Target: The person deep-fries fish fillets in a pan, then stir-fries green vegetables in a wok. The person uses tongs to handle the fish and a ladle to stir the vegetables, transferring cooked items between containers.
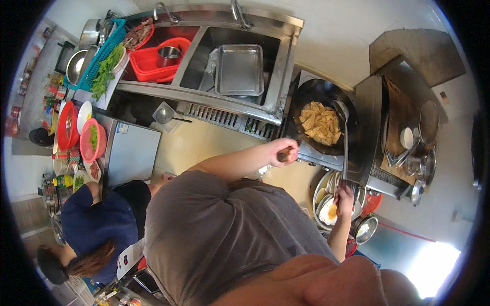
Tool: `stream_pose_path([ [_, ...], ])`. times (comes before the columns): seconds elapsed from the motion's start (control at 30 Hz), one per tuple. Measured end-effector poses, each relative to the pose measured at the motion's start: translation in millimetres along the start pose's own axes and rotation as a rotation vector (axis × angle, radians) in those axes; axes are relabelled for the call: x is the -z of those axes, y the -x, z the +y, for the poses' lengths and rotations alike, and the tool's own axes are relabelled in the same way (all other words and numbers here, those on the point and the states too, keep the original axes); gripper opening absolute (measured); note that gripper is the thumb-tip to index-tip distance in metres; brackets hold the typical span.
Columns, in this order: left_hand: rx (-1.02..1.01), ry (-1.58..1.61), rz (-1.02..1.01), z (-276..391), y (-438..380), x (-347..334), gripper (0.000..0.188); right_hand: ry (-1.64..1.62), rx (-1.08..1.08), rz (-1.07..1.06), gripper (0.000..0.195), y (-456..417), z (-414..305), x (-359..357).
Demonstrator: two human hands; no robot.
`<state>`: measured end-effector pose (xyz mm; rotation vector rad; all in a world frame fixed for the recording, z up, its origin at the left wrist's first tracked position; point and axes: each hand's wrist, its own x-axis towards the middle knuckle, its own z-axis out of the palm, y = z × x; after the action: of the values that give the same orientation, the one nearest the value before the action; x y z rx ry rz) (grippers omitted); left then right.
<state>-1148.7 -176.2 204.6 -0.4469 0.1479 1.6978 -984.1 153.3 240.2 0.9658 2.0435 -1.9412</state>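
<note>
A black wok (316, 88) sits on the stove (317, 155) in front of me. Inside it lies a heap of yellow-brown, wrinkled flat pieces (320, 123) that look like tofu skin. My left hand (284, 152) is closed around a wooden handle (283, 155) at the near left side of the wok. With my right hand (344, 201) I grip the far end of a long metal ladle (346, 149). Its head rests inside the wok's right side, beside the food.
Left of the wok, a steel double sink (229, 100) holds a metal tray (240, 70) and red baskets (149, 65). A co-worker (103, 222) bends at the left counter. Stacked plates in a large basin (319, 191) sit below my right hand. Pans crowd a board (398, 114) at right.
</note>
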Motion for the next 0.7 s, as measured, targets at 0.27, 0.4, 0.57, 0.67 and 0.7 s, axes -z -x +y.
stream_pose_path([
  [0.27,-0.133,0.078,0.000,-18,169,-15,0.010,-0.078,-0.014,-0.276,0.028,27,-62,-58],
  [0.4,-0.413,0.068,0.158,-12,208,-27,0.009,-0.122,-0.013,-0.485,0.024,-17,-69,-133],
  [0.57,-0.742,0.025,0.458,12,230,-19,0.009,-0.300,-0.211,-0.721,0.010,-66,-88,-252],
  [0.67,-0.864,-0.043,0.601,37,230,-4,0.011,-0.341,-0.343,-0.762,0.012,-85,-91,-314],
  [0.7,-0.891,-0.059,0.626,48,229,7,0.011,-0.351,-0.377,-0.751,0.014,-90,-91,-332],
])
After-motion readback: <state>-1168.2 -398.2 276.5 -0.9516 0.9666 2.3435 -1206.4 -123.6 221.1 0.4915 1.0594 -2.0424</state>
